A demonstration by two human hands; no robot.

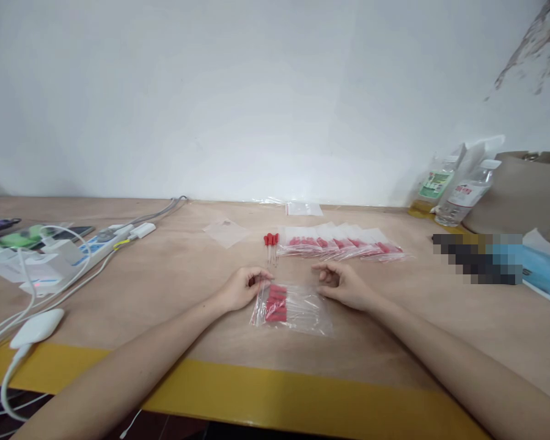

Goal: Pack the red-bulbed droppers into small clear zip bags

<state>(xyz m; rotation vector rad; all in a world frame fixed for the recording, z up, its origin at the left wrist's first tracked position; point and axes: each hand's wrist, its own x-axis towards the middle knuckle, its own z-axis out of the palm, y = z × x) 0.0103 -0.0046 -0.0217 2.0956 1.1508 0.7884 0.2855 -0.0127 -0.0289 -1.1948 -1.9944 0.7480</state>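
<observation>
On the counter [174, 287], between both hands: clear bag [292, 308] lying flat, long axis left-right, red pieces at left end. Left hand [242, 287] fingers pinching top left corner; right hand [341, 284] fingers pinching top right corner.

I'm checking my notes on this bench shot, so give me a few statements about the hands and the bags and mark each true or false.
1. Both hands rest at the top edge of a clear bag holding red-capped pieces. True: the left hand is at its left corner and the right hand at its right.
2. The bag lies on a metal tray. False: it lies flat on the wooden table.
3. A row of filled bags lies beyond the hands. True.
4. The loose red-tipped droppers lie to the right of that row. False: they lie at its left end.
5. Two plastic bottles stand at the far right by the wall. True.
</observation>
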